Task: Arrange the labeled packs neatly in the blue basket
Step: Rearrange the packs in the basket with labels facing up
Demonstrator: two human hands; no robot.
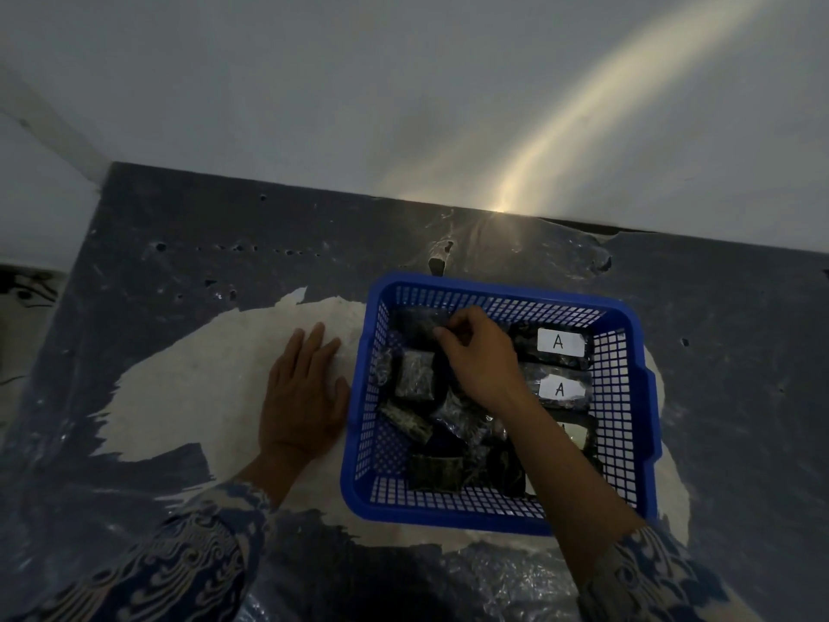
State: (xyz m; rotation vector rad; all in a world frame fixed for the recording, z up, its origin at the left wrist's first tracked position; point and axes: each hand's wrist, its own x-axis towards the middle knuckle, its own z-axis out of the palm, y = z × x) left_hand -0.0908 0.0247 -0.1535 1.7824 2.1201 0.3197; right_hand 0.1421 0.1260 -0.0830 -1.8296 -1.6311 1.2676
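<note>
A blue mesh basket (637, 352) stands on the table right of centre. Inside lie several dark plastic packs. Two packs along the right side show white labels marked A, one (560, 342) at the back and one (560, 389) in front of it. A third labelled pack (576, 435) is partly hidden under my forearm. Other packs (415, 374) lie jumbled on the left, label side unseen. My right hand (480, 356) reaches into the basket and pinches a dark pack (412, 323) at the back left corner. My left hand (303, 392) rests flat on the table, just left of the basket.
The table (179, 271) has a worn dark blue cover with a large bare pale patch under the basket and hands. A wall runs close behind the basket. The table's left edge (67, 285) drops off to the floor. Crinkled clear plastic (493, 581) lies at the near edge.
</note>
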